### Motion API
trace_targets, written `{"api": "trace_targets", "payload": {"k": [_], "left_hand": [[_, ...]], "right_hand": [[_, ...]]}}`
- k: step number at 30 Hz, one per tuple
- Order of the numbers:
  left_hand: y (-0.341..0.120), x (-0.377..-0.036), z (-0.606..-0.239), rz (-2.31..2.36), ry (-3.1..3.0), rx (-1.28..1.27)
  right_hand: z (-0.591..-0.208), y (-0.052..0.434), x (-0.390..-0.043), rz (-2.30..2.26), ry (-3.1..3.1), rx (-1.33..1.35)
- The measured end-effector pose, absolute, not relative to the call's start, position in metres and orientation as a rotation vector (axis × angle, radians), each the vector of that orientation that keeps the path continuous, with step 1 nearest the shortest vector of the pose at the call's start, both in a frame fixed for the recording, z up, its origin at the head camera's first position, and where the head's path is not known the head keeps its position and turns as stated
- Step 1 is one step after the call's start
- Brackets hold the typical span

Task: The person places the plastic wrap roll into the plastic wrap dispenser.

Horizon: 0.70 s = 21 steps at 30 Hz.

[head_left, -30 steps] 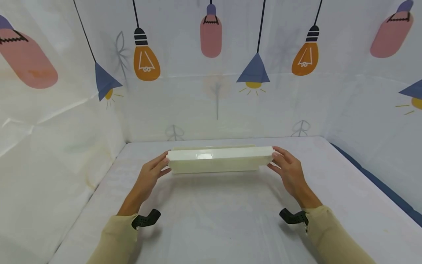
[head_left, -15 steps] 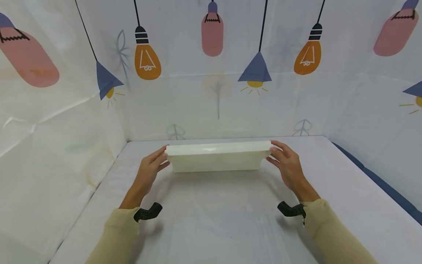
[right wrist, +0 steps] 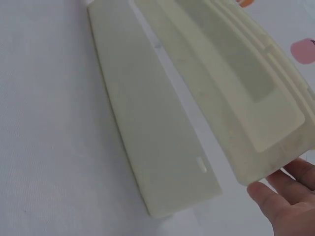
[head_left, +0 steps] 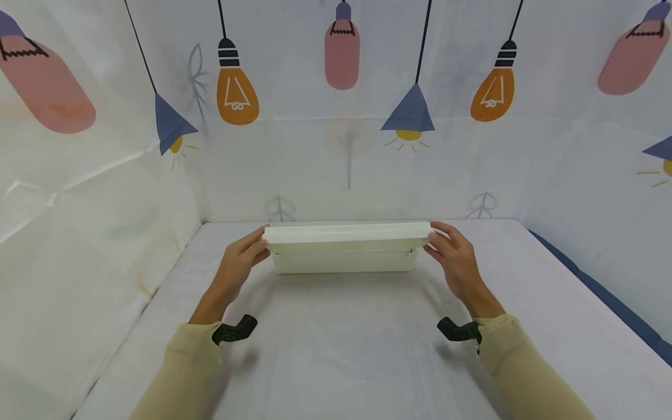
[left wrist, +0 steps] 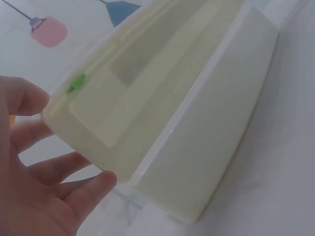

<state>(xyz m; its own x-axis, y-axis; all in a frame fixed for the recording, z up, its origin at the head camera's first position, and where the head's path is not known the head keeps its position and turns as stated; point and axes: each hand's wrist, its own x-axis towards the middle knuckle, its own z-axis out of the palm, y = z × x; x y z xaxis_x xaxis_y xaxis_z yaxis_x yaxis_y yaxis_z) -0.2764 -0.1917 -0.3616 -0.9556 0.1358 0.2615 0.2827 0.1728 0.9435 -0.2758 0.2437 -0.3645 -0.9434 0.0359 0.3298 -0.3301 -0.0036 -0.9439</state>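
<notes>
While both hands are on it, the cream lid (head_left: 346,234) sits just above the cream box (head_left: 343,261), with a narrow gap showing between the two in the head view. The box rests on the bench (head_left: 341,350) at about 12 o'clock from the person, close to the back wall.

The left hand (head_left: 242,259) holds the lid's left end at 9 o'clock, fingers curled round the end edge. In the left wrist view the fingertips (left wrist: 96,184) lie under the lid's rim (left wrist: 88,142) and a small green mark (left wrist: 76,83) shows on the lid's underside.

The right hand (head_left: 452,256) pinches the lid's right end at 3 o'clock. In the right wrist view the fingertips (right wrist: 275,196) press against the lid's corner (right wrist: 268,167), and the box (right wrist: 147,128) lies apart from the lid, just below it.

A black camera mount (head_left: 233,331) sits at the left wrist and another (head_left: 459,330) at the right wrist, each beside a tan sleeve (head_left: 184,367).

The backdrop (head_left: 341,163) at 12 o'clock carries printed lamps and bulbs, among them an orange bulb (head_left: 237,96) and a blue lampshade (head_left: 408,111).
</notes>
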Motion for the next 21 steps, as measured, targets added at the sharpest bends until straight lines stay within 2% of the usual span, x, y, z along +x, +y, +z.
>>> {"api": "trace_targets", "payload": {"k": [10,21], "left_hand": [[-0.190,-0.280,-0.364,-1.961,-2.254,-0.358],[-0.183,-0.283,-0.370,-1.812,-2.314,-0.263]], "right_hand": [[-0.361,0.243,-0.282,2.072,-1.985,0.343],[-0.364,0.244,-0.287,2.160,-1.897,0.345]]}}
